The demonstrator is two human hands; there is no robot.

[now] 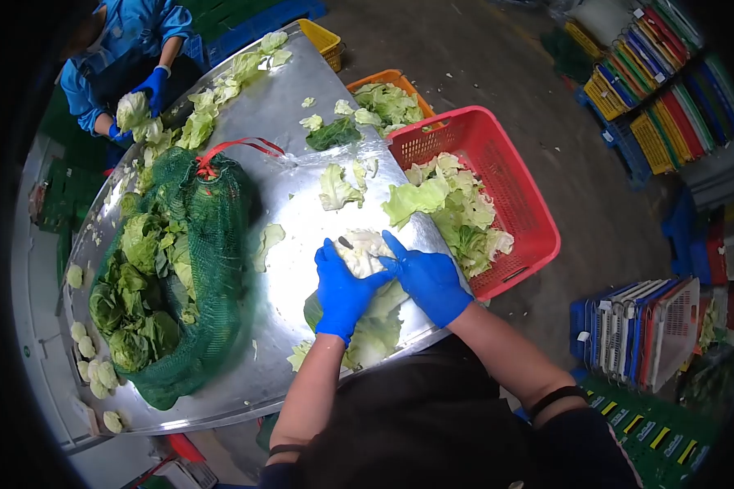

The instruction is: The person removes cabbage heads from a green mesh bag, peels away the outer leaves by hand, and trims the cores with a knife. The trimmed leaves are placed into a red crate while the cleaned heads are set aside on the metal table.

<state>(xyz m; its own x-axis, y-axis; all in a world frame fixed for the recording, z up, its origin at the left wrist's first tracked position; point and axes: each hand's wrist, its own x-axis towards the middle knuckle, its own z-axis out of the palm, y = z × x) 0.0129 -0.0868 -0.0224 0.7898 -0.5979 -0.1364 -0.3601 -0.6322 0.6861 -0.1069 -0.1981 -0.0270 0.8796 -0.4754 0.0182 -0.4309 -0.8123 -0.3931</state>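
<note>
Both my hands wear blue gloves and hold a pale, leafy head of cabbage (362,253) above the metal table (289,196). My left hand (342,287) grips its left side, with the fingers pointing up. On the right side, my right hand (426,281) presses its thumb and fingers against the head. Loose green leaves (375,336) lie below it at the table's front edge. Just beyond my right hand, pale leaves (457,208) fill part of a red basket (518,196).
A green mesh sack (220,269) of cabbages stands left. Across the table, a person in blue (139,41) holds a cabbage. Small heads (102,375) line the left edge. An orange crate (422,102) and a yellow crate (322,41) stand beyond; stacked crates (640,330) are right.
</note>
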